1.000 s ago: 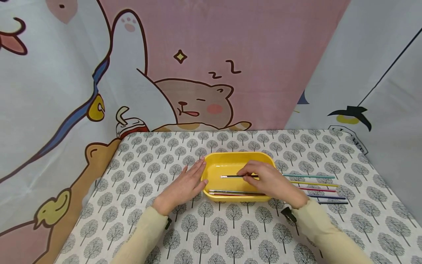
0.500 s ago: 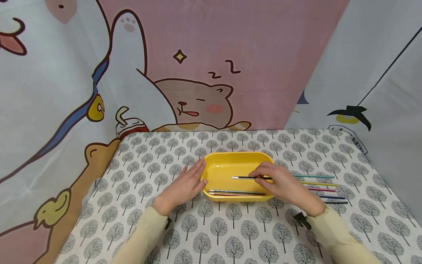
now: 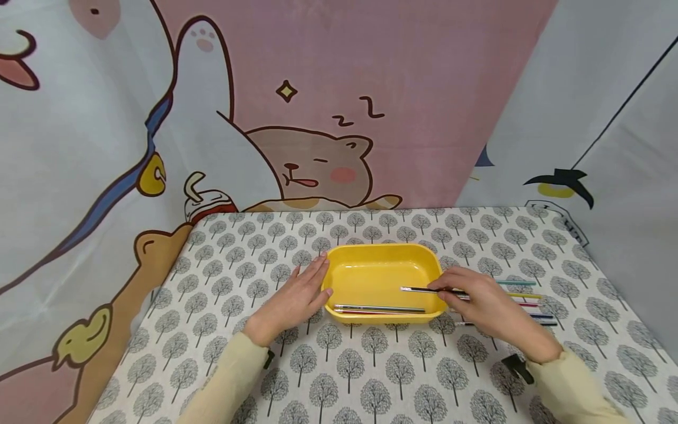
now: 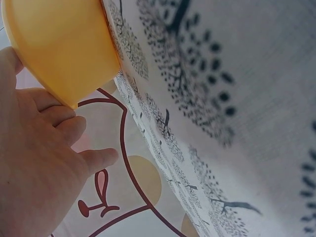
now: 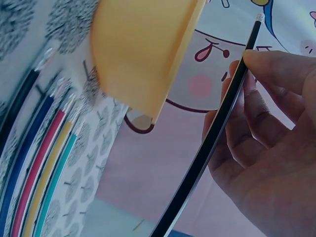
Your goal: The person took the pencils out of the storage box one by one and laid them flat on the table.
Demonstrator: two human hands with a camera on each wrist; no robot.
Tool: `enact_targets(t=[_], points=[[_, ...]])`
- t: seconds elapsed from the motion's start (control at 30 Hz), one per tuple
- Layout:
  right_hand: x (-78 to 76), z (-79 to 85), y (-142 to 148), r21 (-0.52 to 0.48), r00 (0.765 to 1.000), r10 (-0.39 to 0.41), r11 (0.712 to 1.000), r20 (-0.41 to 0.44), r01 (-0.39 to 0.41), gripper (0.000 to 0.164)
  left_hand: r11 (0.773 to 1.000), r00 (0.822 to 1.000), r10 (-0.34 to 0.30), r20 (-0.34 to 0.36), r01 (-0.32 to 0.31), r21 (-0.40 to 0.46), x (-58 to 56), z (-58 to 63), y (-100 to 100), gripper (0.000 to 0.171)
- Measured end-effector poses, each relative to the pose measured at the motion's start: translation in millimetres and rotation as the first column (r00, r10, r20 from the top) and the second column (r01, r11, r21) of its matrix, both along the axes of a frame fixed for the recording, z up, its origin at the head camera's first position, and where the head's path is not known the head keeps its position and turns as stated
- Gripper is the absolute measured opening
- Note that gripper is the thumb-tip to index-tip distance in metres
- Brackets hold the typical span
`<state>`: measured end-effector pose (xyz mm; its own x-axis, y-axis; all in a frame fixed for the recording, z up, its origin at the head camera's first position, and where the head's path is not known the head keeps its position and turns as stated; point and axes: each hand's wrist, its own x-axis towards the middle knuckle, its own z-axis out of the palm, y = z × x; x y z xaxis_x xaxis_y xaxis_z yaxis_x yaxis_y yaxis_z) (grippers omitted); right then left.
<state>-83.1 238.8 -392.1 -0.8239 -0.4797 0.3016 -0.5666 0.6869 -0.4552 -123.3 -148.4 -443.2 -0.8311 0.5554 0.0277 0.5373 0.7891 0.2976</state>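
One pencil (image 5: 213, 128) — right hand (image 3: 481, 299) pinching, left (image 3: 291, 302) spread

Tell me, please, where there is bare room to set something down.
The tablecloth is bare left of the left hand, and in front of the yellow tray between the sleeves. The tray's floor is bare behind the pencils along its near side. It is crowded right of the tray, where the right hand holds a black pencil near more pencils.
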Motion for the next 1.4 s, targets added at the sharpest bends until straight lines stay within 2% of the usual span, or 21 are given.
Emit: enact_targets(t=[0.3,0.57,0.77,0.97,1.3,1.4], points=[[6.8,-7.0,18,0.006,0.998,0.01,1.0,-0.063,-0.01,0.033,1.0,1.0,-0.001,-0.001,0.001,0.003,0.2,-1.8,-1,0.067],[15.4,-13.7,36,0.006,1.0,-0.021,1.0,-0.022,0.021,0.035,1.0,1.0,0.002,-0.005,-0.002,0.0,0.9,-0.4,-1,0.068],[21.0,-19.9,46,0.082,0.995,-0.061,0.994,-0.077,0.068,0.037,1.0,1.0,0.001,0.0,-0.001,0.002,0.4,-0.6,-1,0.068],[22.7,-29.3,57,0.067,0.993,-0.046,0.996,-0.11,0.053,0.039,1.0,1.0,0.002,-0.007,-0.002,0.006,0.3,-0.7,-2,0.068],[32.0,-42.8,75,0.079,0.994,-0.082,0.993,-0.078,0.089,0.04,1.0,1.0,-0.01,-0.02,0.01,0.013,0.3,-1.4,-1,0.068],[35.3,-45.9,81,0.083,0.994,-0.107,0.99,-0.037,0.109,0.039,1.0,1.0,-0.011,-0.02,0.012,0.014,-0.2,-1.2,-1,0.067]])
